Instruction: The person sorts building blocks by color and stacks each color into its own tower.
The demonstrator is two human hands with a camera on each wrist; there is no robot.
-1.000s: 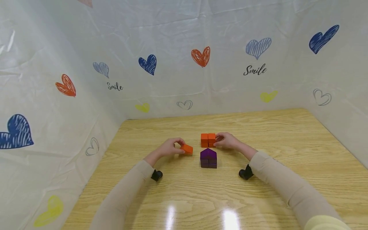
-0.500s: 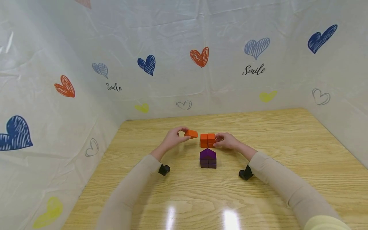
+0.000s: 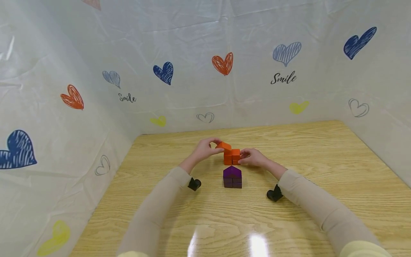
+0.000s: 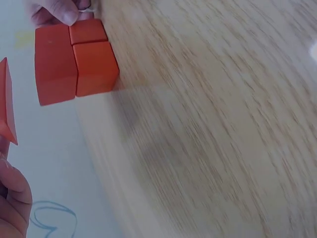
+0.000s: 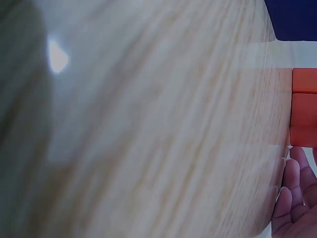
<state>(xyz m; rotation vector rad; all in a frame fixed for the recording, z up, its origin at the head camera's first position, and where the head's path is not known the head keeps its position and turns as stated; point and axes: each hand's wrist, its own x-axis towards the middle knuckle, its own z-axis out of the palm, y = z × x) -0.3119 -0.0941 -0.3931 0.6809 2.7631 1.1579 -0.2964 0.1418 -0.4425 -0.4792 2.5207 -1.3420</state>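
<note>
In the head view, my left hand (image 3: 205, 148) pinches an orange wedge-shaped block (image 3: 224, 146) just over the left part of an orange block stack (image 3: 228, 159). The wedge is tilted; whether it touches the stack I cannot tell. In the left wrist view, the wedge (image 4: 7, 106) is apart from the orange blocks (image 4: 96, 68). My right hand (image 3: 252, 157) holds the stack's right side between thumb and fingers. Some of its fingers (image 5: 292, 173) lie beside the orange blocks (image 5: 303, 113) in the right wrist view.
A small purple block house (image 3: 232, 176) with a pointed top stands in front of the orange stack. Wrist cameras (image 3: 194, 184) hang under both forearms. The wood-grain table (image 3: 231, 217) meets a white heart-printed curtain (image 3: 250, 103) at the back and sides.
My left hand has carried the orange wedge from the left of the stack upward, away from me and then right, over the stack. The right hand stays at the stack's right side.
</note>
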